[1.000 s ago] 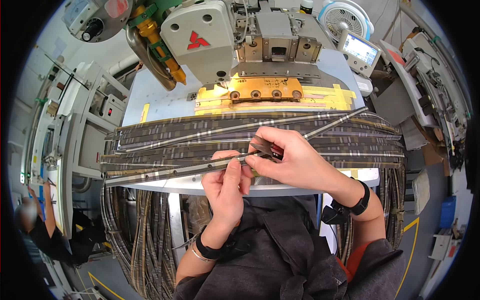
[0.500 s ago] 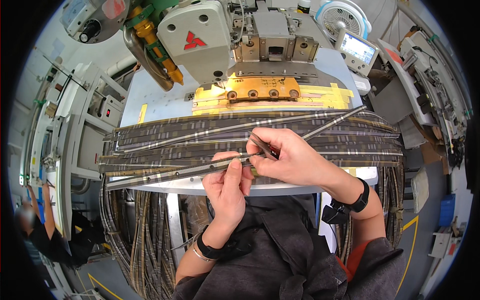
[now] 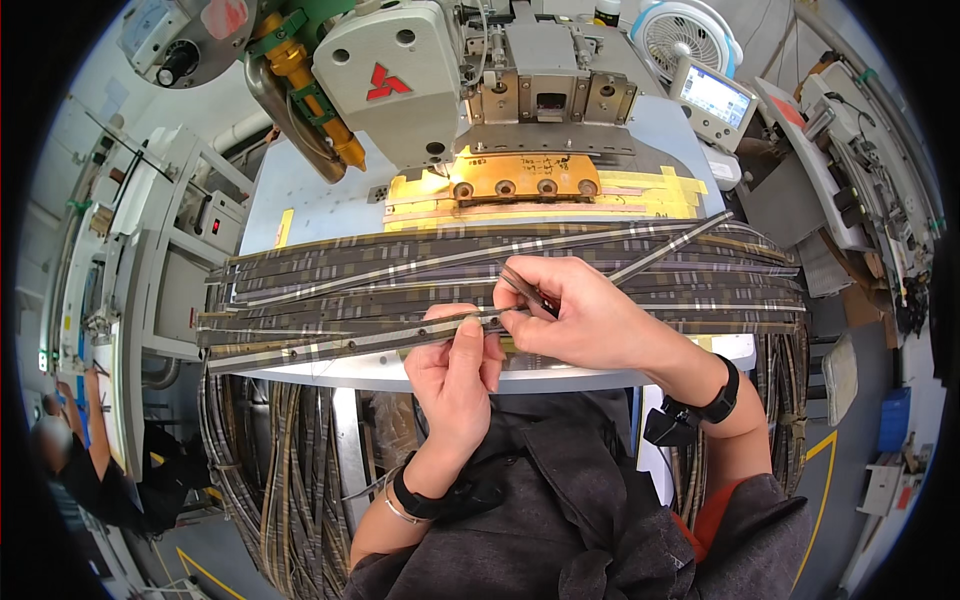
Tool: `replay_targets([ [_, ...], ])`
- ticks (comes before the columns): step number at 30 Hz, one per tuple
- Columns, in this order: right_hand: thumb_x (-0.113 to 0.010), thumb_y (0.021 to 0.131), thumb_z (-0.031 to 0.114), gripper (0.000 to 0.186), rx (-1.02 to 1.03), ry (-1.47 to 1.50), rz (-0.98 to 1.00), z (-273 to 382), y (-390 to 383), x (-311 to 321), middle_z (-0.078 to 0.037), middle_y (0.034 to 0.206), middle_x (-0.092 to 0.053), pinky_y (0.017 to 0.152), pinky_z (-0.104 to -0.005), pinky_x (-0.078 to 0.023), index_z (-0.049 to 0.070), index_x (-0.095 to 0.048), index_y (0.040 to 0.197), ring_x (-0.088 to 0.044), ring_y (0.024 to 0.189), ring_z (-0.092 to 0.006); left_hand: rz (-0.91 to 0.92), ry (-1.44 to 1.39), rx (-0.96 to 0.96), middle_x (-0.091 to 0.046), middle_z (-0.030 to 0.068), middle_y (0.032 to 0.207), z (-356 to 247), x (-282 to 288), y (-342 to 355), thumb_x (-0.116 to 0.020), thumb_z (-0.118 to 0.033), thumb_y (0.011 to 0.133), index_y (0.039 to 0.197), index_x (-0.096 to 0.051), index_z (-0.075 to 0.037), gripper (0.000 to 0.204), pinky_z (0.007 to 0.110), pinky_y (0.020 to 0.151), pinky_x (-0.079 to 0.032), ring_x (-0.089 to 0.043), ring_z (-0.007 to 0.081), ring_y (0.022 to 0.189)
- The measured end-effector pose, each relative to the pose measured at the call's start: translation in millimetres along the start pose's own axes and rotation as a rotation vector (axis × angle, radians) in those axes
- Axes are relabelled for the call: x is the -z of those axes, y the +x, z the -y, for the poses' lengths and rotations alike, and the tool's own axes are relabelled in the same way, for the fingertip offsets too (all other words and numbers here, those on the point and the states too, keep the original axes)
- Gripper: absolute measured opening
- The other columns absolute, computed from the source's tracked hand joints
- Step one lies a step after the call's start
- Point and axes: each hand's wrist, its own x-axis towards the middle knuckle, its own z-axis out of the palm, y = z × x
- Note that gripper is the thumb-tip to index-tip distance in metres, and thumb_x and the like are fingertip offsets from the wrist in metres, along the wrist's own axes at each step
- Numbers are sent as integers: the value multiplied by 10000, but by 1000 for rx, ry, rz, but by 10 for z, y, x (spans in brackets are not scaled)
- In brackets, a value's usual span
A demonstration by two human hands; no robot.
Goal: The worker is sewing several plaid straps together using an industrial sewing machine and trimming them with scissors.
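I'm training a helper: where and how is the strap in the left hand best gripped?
Probably pinch the strap near its left end, coming from the left: that narrow stretch reaches beyond the left hand, while the right hand crowds the other side.

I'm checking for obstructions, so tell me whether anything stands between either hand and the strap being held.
Nothing visible does. The left hand pinches the patterned strap directly, thumb on top. The right hand, gripping a small dark tool, has its fingertips right at the strap, though exact contact is hard to tell.
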Motion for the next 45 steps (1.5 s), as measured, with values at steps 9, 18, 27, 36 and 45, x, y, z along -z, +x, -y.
replay_targets([
  [9,-668,833,141,226,20,-24,-68,12,-62,17,-69,810,-587,583,-303,-426,-14,-560,956,-478,649,-125,-17,5,32,-539,56,633,-23,5,10,-484,-141,1011,1000,-548,-6,149,206,363,-255,-370,63,418],
  [18,-497,921,-30,280,244,-34,-144,-14,-263,117,-42,1026,-528,766,-263,-455,-6,-569,1190,-524,861,-106,-58,-28,67,-559,77,648,-11,24,15,-453,-131,1018,1037,-541,-4,155,210,371,-261,-376,71,417],
  [27,-546,874,-137,396,173,603,-121,-105,-315,-1,-92,1220,-615,907,-279,-512,-60,-581,1261,-631,1043,-167,-12,-46,83,-659,131,735,-10,50,-14,-480,-184,1031,1072,-581,28,239,200,416,-316,-452,63,451],
  [36,-714,837,14,161,503,124,-517,-167,-176,-294,-95,938,-672,673,-261,-524,-18,-705,995,-655,812,-168,-9,-28,73,-661,131,743,-37,33,-38,-477,-167,1033,1044,-581,38,229,191,419,-330,-454,53,452],
  [45,-600,907,-76,151,447,-81,-391,-205,-221,-284,-184,1042,-637,804,-296,-536,-35,-506,1019,-634,897,-169,-22,8,75,-656,122,729,-69,31,-55,-464,-150,1039,1046,-567,38,215,188,410,-333,-453,44,451],
])
